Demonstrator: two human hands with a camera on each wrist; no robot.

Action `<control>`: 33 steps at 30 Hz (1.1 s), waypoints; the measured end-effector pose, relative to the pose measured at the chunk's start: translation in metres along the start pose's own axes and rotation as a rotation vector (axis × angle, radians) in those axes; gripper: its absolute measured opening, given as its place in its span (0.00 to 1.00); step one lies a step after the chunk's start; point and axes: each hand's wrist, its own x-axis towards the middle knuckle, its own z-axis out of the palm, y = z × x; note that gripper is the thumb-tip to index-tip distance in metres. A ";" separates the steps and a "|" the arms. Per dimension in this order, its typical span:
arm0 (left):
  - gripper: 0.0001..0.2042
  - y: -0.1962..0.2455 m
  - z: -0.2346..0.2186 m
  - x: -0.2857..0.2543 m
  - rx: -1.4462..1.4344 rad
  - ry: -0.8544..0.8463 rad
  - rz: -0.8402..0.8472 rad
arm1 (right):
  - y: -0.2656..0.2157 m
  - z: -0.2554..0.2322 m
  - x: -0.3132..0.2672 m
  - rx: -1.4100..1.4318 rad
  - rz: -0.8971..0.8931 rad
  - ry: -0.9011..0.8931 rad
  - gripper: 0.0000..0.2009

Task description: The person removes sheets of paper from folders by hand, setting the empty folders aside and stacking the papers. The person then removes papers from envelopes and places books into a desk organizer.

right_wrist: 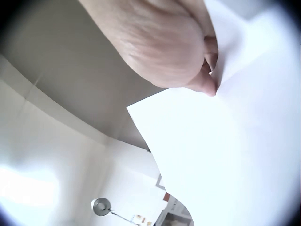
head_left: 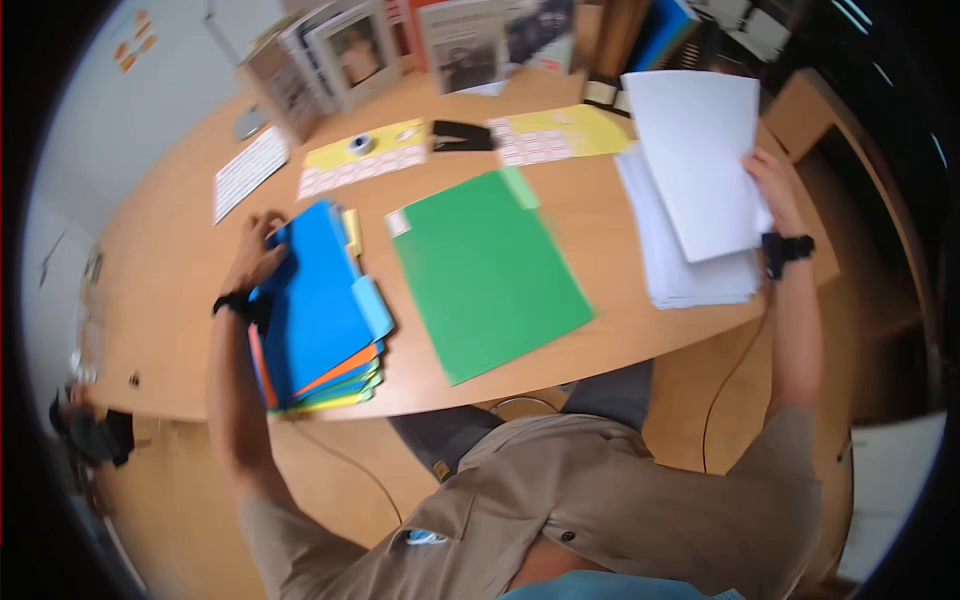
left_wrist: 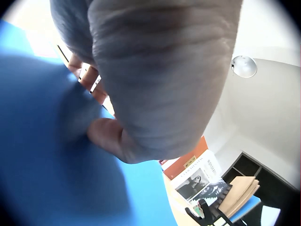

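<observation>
On the left of the table lies a stack of coloured folders with a blue folder (head_left: 320, 310) on top. My left hand (head_left: 258, 250) pinches this folder at its upper left edge, the thumb (left_wrist: 106, 134) against the blue face. With my right hand (head_left: 775, 190) I grip several sheets of white paper (head_left: 695, 160) by their right edge, tilted above a white paper stack (head_left: 665, 265). The thumb (right_wrist: 204, 84) lies on the paper in the right wrist view. Between the hands a green folder (head_left: 490, 280) with a pale green tab lies flat.
Behind the folders lie yellow label sheets (head_left: 375, 150), a roll of tape (head_left: 361, 145) and a black stapler-like object (head_left: 462, 136). A white keyboard (head_left: 250, 173) sits at the left. Upright books (head_left: 355, 55) line the back. Cables hang from both wrists.
</observation>
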 end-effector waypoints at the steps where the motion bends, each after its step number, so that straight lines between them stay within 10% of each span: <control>1: 0.28 0.006 0.003 -0.002 -0.071 0.013 0.021 | 0.023 -0.029 0.012 -0.154 0.001 0.031 0.12; 17: 0.31 0.052 -0.011 0.001 0.471 -0.094 -0.071 | 0.047 -0.016 -0.018 -0.407 0.272 0.036 0.13; 19: 0.30 0.061 -0.020 0.017 0.398 0.057 0.134 | 0.040 -0.007 -0.020 -0.420 0.263 0.067 0.13; 23: 0.27 0.177 -0.036 0.012 0.018 0.012 0.145 | 0.027 -0.003 -0.022 -0.596 0.248 0.006 0.10; 33: 0.40 0.228 0.074 0.020 0.033 -0.219 0.126 | -0.017 -0.012 -0.017 -1.006 -0.010 0.042 0.09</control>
